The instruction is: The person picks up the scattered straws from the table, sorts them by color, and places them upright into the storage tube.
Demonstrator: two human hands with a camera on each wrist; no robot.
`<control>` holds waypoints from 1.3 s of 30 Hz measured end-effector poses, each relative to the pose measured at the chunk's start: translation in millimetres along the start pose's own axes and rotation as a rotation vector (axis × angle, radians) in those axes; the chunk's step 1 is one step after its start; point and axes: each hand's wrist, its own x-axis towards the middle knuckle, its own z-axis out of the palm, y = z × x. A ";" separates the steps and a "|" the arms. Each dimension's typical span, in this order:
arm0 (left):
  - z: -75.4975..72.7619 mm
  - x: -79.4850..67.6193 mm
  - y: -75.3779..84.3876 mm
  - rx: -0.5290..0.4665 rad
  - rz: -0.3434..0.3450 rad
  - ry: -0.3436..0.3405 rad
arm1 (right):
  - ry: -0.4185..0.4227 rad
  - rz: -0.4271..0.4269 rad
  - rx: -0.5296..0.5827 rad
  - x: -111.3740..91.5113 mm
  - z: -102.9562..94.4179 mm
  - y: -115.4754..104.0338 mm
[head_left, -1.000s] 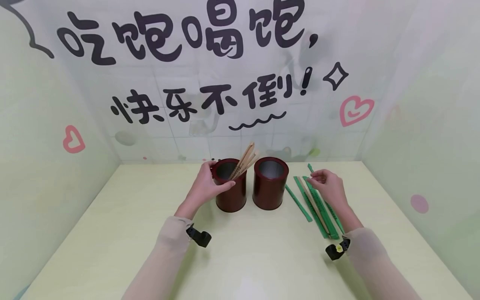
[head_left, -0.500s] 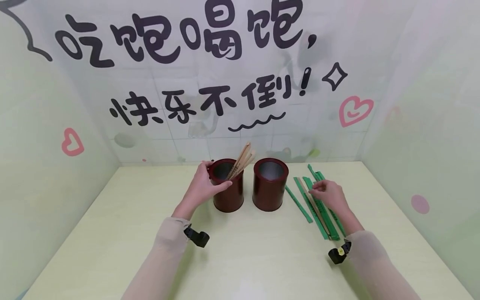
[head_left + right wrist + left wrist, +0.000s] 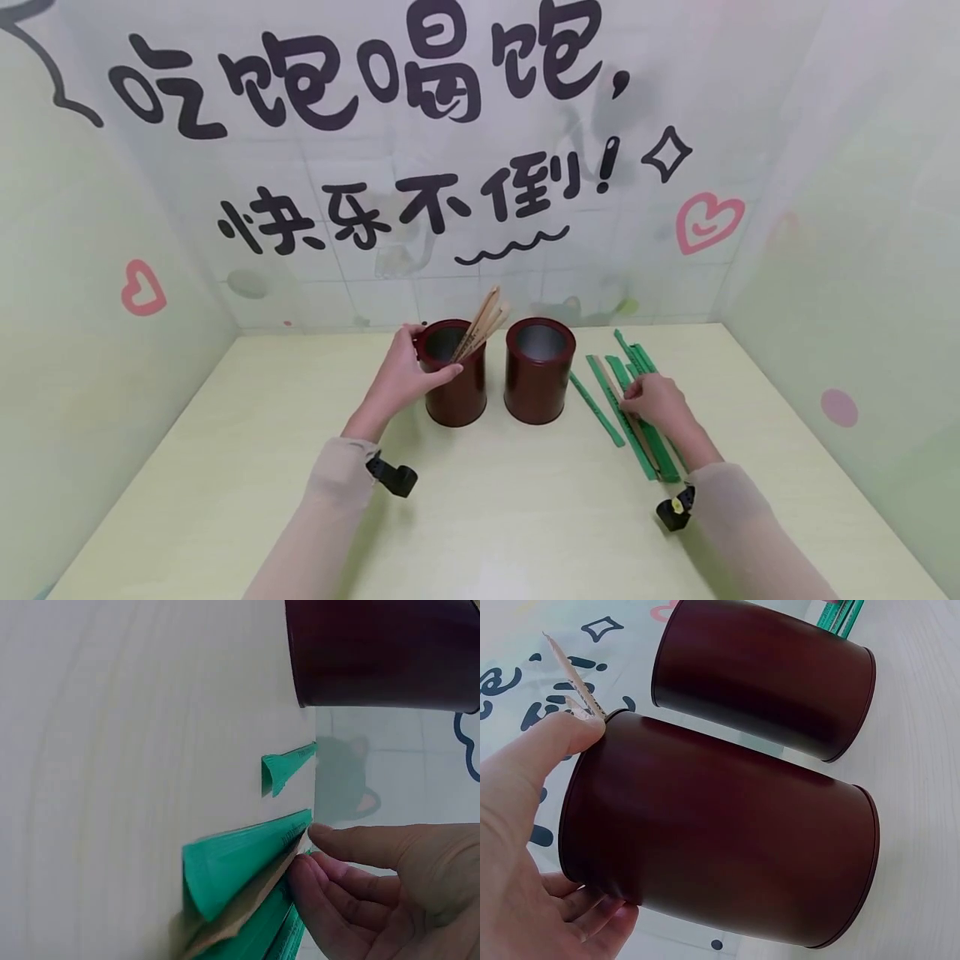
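My left hand (image 3: 401, 367) grips the rim of a dark red canister (image 3: 456, 396), thumb on the near side and fingers behind. Several slim tan paper-wrapped sticks (image 3: 480, 327) lean out of that canister toward the right. On the table at the right, my right hand (image 3: 658, 404) has thumb and fingertips pinching a tan paper-wrapped stick (image 3: 244, 904). This stick lies among green-wrapped sticks (image 3: 240, 855) of similar shape, and its far end is partly covered by the fingers in the right wrist view.
A second dark red canister (image 3: 536, 390) stands just right of the first, with nothing showing above its rim. One green-wrapped stick (image 3: 597, 410) lies apart, beside that canister. A printed backdrop (image 3: 480, 292) rises behind the table (image 3: 480, 517).
My right hand has come down and nearer over the wrapped sticks, its fingertips closing on the tan one. My left hand and its canister have shifted slightly left.
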 end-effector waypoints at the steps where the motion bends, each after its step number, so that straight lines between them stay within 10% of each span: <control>1: 0.1 -0.3 -0.4 0.000 -0.003 -0.001 | -0.002 -0.001 -0.025 0.7 1.0 -0.6; 18: 1.4 -1.7 -1.4 -0.007 -0.010 -0.004 | -0.039 0.001 -0.124 2.2 0.3 -10.4; 39: 1.6 -2.8 -3.4 -0.009 0.021 0.020 | 0.108 -0.109 0.239 -21.2 -36.8 -32.7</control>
